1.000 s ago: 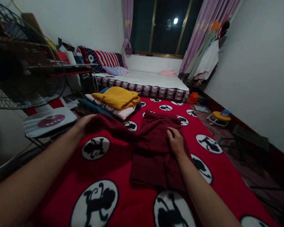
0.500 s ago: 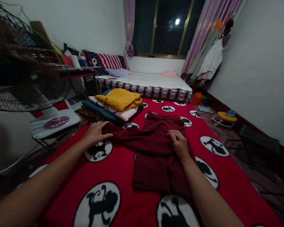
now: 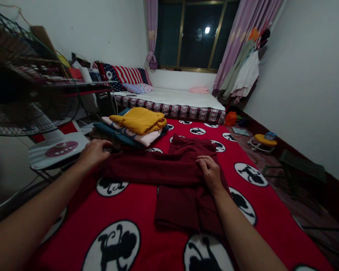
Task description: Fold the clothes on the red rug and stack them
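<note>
A dark maroon garment [image 3: 177, 203] lies on the red blanket [image 3: 147, 210] with white circles and black figures. One sleeve stretches straight out to the left. At that sleeve's end, my left hand [image 3: 95, 152] is closed on the cloth, thumb and fingers pinching it. My right hand [image 3: 210, 171] has its fingers together on the garment's upper body, pinching the maroon cloth near the sleeve's base. Beyond the sleeve sits a stack of folded clothes, with a yellow garment [image 3: 141, 119] on top of a pale pink one [image 3: 147, 140] and dark teal ones.
A fan [image 3: 31, 90] stands at the left, above a white and pink chair seat [image 3: 59, 150]. Behind is a bed [image 3: 169, 96] below a window. At the right are a yellow stool [image 3: 264, 140] and a dark green folding stool [image 3: 302, 165].
My left hand has moved left, drawing the sleeve out longer and flatter. My right hand has stayed at about the same spot on the garment. The view has shifted slightly.
</note>
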`<state>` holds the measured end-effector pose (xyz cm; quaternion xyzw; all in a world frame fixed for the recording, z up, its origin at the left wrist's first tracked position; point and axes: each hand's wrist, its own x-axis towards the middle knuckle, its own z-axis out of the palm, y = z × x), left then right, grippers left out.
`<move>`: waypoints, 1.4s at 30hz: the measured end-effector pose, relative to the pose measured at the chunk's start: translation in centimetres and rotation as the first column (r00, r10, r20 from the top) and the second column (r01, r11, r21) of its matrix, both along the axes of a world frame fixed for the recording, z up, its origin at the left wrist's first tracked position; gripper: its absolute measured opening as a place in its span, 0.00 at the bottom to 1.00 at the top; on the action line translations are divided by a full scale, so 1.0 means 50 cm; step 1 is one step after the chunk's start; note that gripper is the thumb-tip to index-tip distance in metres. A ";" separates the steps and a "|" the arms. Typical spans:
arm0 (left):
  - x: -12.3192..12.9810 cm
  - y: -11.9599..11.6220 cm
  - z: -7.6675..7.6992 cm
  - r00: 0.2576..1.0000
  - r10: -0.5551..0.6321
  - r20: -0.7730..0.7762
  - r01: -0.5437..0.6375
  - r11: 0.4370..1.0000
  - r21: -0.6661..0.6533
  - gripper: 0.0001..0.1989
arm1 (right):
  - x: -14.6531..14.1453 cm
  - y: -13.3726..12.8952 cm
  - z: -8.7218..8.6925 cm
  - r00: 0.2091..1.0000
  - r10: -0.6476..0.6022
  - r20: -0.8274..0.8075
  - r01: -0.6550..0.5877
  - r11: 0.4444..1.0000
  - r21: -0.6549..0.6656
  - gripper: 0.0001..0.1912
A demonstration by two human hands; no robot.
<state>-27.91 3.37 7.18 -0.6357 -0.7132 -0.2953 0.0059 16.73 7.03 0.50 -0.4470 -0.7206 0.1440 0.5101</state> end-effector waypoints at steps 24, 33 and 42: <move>0.503 0.231 -0.082 0.921 -0.376 0.100 0.386 0.916 -0.110 0.23 | -0.015 -0.029 0.015 0.972 0.209 0.109 -0.200 0.976 -0.087 0.19; 0.531 0.280 -0.058 0.928 -0.371 0.022 0.369 0.927 0.075 0.09 | -0.021 -0.030 0.018 0.995 0.089 0.047 -0.090 0.995 0.036 0.15; 0.585 0.215 -0.097 0.830 -0.546 -0.114 0.557 0.823 0.111 0.13 | -0.008 0.001 -0.008 0.976 -0.064 -0.210 0.044 0.994 -0.097 0.20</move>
